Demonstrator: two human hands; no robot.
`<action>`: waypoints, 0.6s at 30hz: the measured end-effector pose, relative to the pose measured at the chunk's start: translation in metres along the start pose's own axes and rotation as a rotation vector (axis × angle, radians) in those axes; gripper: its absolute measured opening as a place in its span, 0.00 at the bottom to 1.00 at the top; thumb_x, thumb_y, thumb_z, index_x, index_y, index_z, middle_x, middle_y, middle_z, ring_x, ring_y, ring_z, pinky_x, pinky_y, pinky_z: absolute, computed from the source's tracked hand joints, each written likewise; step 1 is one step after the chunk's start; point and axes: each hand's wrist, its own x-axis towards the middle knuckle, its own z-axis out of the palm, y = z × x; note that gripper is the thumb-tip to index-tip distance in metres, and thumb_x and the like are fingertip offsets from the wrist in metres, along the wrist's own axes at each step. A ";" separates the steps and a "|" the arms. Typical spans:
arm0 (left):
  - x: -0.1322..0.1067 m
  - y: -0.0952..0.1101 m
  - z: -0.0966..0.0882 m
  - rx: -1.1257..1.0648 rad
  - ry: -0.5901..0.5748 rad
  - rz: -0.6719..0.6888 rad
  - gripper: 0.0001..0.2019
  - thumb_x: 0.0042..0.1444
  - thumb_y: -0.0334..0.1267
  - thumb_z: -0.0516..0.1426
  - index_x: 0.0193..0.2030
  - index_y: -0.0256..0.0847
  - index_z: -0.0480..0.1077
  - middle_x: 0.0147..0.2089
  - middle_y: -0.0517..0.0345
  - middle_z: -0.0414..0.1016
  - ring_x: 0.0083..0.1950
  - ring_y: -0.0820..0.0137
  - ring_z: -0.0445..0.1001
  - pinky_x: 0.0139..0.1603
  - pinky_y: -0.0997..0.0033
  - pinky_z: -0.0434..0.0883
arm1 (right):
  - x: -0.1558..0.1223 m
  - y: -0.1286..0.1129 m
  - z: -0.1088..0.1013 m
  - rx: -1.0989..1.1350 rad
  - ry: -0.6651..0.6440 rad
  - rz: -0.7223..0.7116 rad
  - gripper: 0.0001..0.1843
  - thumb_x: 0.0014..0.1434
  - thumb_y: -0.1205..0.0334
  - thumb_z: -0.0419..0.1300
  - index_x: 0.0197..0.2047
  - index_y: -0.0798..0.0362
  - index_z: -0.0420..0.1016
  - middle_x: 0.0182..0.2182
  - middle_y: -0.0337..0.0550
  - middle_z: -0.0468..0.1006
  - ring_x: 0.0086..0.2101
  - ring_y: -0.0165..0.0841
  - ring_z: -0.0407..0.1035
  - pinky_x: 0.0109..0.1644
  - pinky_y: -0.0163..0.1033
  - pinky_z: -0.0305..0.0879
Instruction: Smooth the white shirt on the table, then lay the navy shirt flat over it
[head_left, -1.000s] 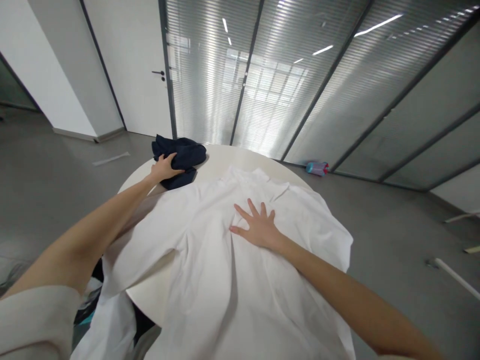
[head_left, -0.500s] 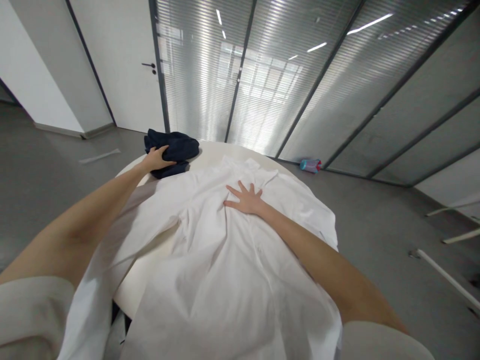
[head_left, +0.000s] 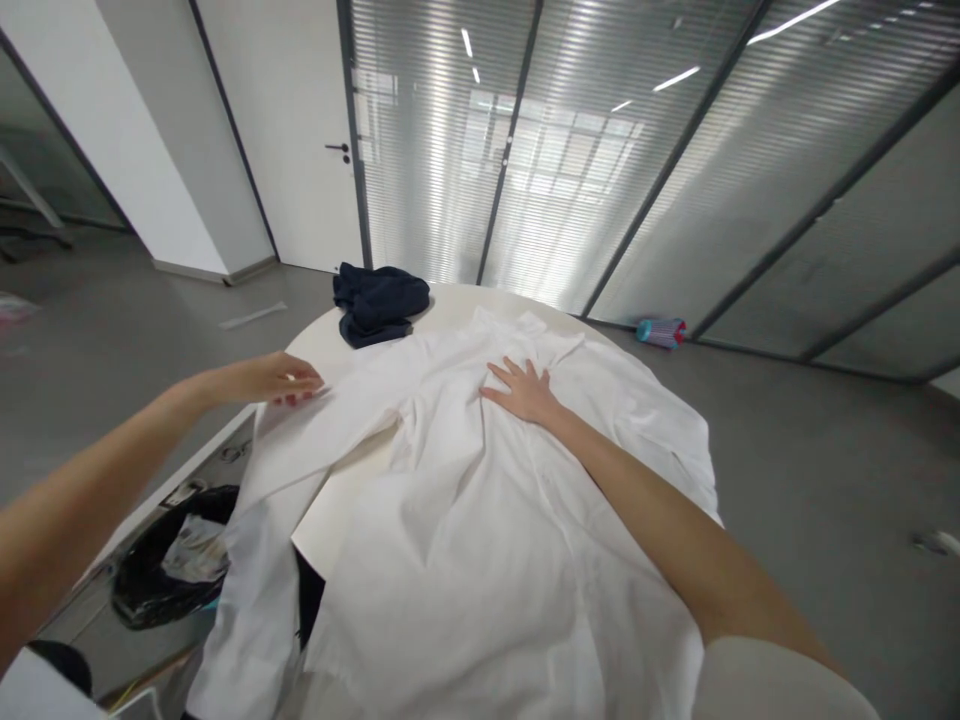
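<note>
A white long-sleeved shirt (head_left: 465,520) lies spread over a round white table (head_left: 330,340), its collar toward the far side and its lower part toward me. My right hand (head_left: 525,392) rests flat on the shirt's upper front with fingers spread. My left hand (head_left: 289,380) is by the sleeve on the left, fingers loosely bent and nothing seen in them; whether they touch the cloth I cannot tell. A bundled dark navy garment (head_left: 379,303) sits at the table's far left, apart from both hands.
Left below the table stands a bin with a black bag (head_left: 142,570) and crumpled waste in it. A blue and red patterned object (head_left: 661,333) is on the floor by the glass partition (head_left: 555,170). A white door (head_left: 292,140) stands beyond.
My left hand has let go of the navy garment and moved back toward me, to the sleeve. My right hand stays on the shirt. The view has turned slightly left.
</note>
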 end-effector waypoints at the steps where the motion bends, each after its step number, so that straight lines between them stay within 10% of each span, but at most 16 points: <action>1: -0.015 -0.006 0.006 -0.014 -0.006 0.000 0.35 0.44 0.73 0.57 0.42 0.42 0.79 0.34 0.55 0.81 0.32 0.65 0.73 0.35 0.68 0.72 | 0.001 0.000 0.000 -0.006 0.000 0.002 0.49 0.57 0.20 0.36 0.74 0.34 0.48 0.74 0.39 0.43 0.69 0.64 0.36 0.67 0.75 0.34; 5: -0.055 -0.018 0.030 -0.105 0.145 -0.090 0.33 0.38 0.73 0.59 0.36 0.44 0.79 0.27 0.55 0.78 0.31 0.63 0.73 0.33 0.68 0.72 | 0.003 0.001 0.002 -0.040 0.008 0.003 0.48 0.58 0.21 0.36 0.75 0.34 0.47 0.74 0.39 0.43 0.69 0.63 0.37 0.67 0.74 0.36; 12: -0.112 -0.030 0.063 -0.375 0.269 -0.033 0.32 0.41 0.65 0.63 0.50 0.50 0.77 0.55 0.54 0.79 0.55 0.54 0.74 0.48 0.66 0.75 | 0.004 0.002 0.003 -0.042 0.039 -0.005 0.48 0.59 0.21 0.36 0.74 0.36 0.49 0.74 0.39 0.45 0.69 0.62 0.40 0.67 0.73 0.39; 18: -0.144 -0.076 0.097 -0.463 0.273 -0.066 0.29 0.43 0.62 0.64 0.52 0.56 0.71 0.55 0.58 0.77 0.58 0.60 0.74 0.54 0.65 0.72 | 0.003 0.002 0.003 -0.028 0.044 -0.007 0.48 0.58 0.21 0.36 0.74 0.36 0.50 0.74 0.39 0.46 0.69 0.62 0.40 0.68 0.72 0.39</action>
